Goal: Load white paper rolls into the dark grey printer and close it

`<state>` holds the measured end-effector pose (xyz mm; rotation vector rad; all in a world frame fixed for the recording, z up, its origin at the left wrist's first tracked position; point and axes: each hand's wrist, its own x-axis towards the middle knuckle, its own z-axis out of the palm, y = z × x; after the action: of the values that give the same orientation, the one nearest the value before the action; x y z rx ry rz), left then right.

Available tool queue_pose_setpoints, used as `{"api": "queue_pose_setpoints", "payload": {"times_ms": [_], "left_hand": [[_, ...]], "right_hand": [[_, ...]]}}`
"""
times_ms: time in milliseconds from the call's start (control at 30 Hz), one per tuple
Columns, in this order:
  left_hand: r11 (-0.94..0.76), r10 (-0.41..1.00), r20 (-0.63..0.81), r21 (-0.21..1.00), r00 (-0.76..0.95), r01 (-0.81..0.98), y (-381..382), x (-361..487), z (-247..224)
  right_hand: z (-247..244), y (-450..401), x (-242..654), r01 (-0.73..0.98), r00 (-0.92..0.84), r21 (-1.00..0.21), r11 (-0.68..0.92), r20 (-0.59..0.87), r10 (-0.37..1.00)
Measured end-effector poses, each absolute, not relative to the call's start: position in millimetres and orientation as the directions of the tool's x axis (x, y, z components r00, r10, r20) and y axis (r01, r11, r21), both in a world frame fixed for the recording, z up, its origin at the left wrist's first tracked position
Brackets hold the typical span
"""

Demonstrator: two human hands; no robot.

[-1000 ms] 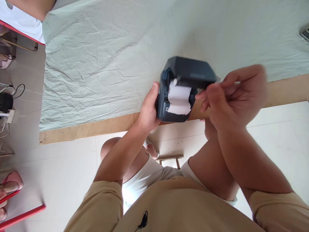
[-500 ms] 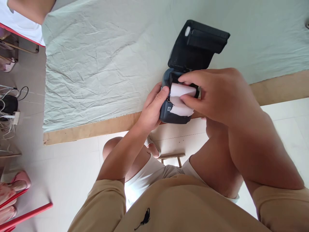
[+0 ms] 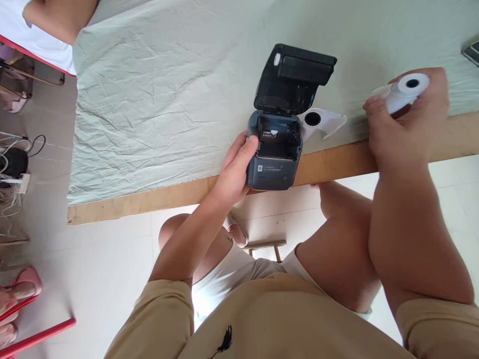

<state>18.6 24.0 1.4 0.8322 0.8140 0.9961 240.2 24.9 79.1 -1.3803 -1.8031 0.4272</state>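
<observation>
My left hand (image 3: 237, 167) grips the left side of a small dark grey label printer (image 3: 275, 172) at the table's front edge. The printer's black lid (image 3: 295, 80) stands swung up and back, and no paper lies in its compartment. Over to the right, my right hand (image 3: 406, 122) is closed around a white paper roll (image 3: 398, 94) with a dark core hole. Beside the printer, on the cloth, lies another white paper roll (image 3: 327, 122) with a loose torn end.
A pale green wrinkled cloth (image 3: 160, 89) covers the wooden table, whose bare front edge (image 3: 142, 197) shows. At the far right sits a dark object (image 3: 471, 52), cut off. Another person's arm (image 3: 63, 17) rests at the upper left. Cables (image 3: 13, 172) and red bars (image 3: 45, 334) are on the left.
The white paper is out of the printer's compartment. My right hand has moved from the printer to the right and now holds a roll. A roll beside the printer has come into view.
</observation>
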Motion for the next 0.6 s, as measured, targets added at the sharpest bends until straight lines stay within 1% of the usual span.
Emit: {"api": "queue_pose_setpoints", "payload": {"times_ms": [67, 133, 233, 300, 400, 467, 533, 600], "left_hand": [[0.304, 0.93, -0.187, 0.875, 0.316, -0.377, 23, 19, 3], [0.295, 0.933, -0.178, 0.875, 0.313, -0.384, 22, 19, 4], [0.295, 0.933, -0.179, 0.877, 0.312, -0.379, 23, 20, 5], [0.292, 0.934, -0.181, 0.882, 0.307, -0.371, 23, 20, 4], [0.287, 0.938, -0.182, 0.887, 0.295, -0.363, 23, 19, 5], [0.293, 0.937, -0.193, 0.888, 0.29, -0.355, 24, 19, 6], [0.301, 0.934, -0.202, 0.888, 0.295, -0.347, 24, 18, 6], [0.3, 0.933, -0.197, 0.888, 0.303, -0.348, 24, 18, 6]], "right_hand": [[74, 19, 243, 0.674, -0.097, -0.652, 0.347, 0.388, 0.917], [63, 9, 256, 0.707, -0.083, -0.616, 0.347, 0.415, 0.906], [38, 0, 280, 0.747, -0.007, -0.561, 0.357, 0.53, 0.848], [20, 3, 285, 0.764, 0.0, -0.525, 0.375, 0.581, 0.814], [-4, 17, 275, 0.791, -0.058, -0.486, 0.372, 0.546, 0.836], [-13, 26, 267, 0.796, -0.048, -0.507, 0.329, 0.49, 0.871], [-18, 30, 262, 0.765, -0.015, -0.57, 0.298, 0.447, 0.894], [-22, 29, 263, 0.713, 0.028, -0.63, 0.306, 0.462, 0.886]]}}
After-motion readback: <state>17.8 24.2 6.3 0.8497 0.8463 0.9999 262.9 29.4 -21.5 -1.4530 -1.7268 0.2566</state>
